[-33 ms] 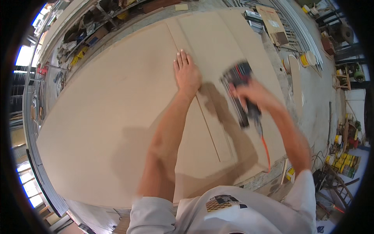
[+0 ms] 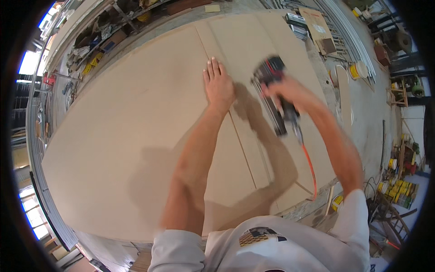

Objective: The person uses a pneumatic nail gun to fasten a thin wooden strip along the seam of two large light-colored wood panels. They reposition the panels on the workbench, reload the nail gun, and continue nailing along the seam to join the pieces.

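Observation:
A large pale tan board (image 2: 113, 122) stretches out before me, with a long straight board strip (image 2: 235, 54) along its right part and a narrow dark seam at the strip's left edge. My left hand (image 2: 219, 88) lies flat by that seam, fingers stretched forward and holding nothing. Over the strip's right side, my right hand (image 2: 292, 94) grips a black nail gun (image 2: 271, 70) by its handle. An orange air hose (image 2: 309, 165) runs from the handle's end down toward the board's near edge. The gun is blurred, and its shadow falls on the board beside it.
Small boxes (image 2: 297, 20) sit at the board's far right corner, near a cardboard piece (image 2: 317, 25) and long metal bars (image 2: 344, 36). White-and-yellow buckets (image 2: 358, 69) stand on the right. A cluttered shelf (image 2: 104, 38) lines the far left.
My right hand and the nail gun have shifted slightly away from me and to the left. The hose has followed. My left hand stays nearly in place.

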